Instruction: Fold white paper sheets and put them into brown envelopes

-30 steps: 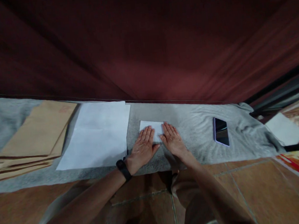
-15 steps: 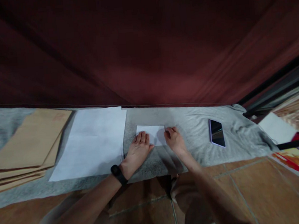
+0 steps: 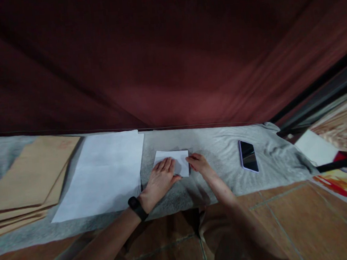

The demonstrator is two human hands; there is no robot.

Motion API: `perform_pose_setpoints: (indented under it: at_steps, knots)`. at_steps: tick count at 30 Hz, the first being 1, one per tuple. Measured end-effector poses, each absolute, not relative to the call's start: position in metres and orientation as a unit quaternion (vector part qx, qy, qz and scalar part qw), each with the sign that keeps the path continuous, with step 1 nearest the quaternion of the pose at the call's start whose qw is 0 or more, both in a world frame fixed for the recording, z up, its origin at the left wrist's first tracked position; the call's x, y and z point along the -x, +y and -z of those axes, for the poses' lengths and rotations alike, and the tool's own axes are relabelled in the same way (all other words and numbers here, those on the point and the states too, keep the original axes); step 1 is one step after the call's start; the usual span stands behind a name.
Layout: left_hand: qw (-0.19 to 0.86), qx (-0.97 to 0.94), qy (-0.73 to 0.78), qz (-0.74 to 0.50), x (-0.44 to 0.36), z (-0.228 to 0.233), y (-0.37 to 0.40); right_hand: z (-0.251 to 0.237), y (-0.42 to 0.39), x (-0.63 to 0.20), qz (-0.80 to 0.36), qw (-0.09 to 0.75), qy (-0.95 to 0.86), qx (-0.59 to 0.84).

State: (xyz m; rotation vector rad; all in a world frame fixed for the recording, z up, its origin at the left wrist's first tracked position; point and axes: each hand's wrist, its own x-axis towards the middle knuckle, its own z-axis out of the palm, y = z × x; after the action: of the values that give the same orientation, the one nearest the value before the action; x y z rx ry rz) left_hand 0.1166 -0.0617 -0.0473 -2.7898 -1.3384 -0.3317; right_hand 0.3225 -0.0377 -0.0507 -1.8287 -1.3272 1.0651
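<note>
A dark red cloth spans the space beyond the left grip and the right grip; a gray cloth stretches beneath both. A brown paper stack lies well left of the left grip, white sheets nearer it. The left grip rests flat, unclosed, on a small white paper; the right grip is narrow at that paper's right edge, whether pinching it cannot be told. A phone lies right of the right grip.

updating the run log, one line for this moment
left hand: flat on small white paper | right hand: at its right edge | phone: on grey cloth
</note>
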Motion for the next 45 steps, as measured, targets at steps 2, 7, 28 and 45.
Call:
perform_pose_setpoints:
  at_steps: [2,7,28,45]
  knots:
    - [0.017,0.894,-0.433,0.112,-0.119,0.047,-0.063,0.045,-0.038,-0.319,-0.419,0.335,-0.495,0.683]
    - [0.007,0.882,-0.442,0.164,-0.124,0.036,-0.067,0.027,-0.041,-0.311,-0.512,0.470,-0.421,0.583]
    - [-0.539,0.352,-0.529,0.553,-0.121,0.034,-0.040,0.050,-0.035,-0.319,-0.422,0.456,-0.491,0.610]
    - [-0.236,0.710,-0.658,0.087,-0.111,0.032,-0.056,0.055,-0.042,-0.313,-0.061,0.270,-0.674,0.684]
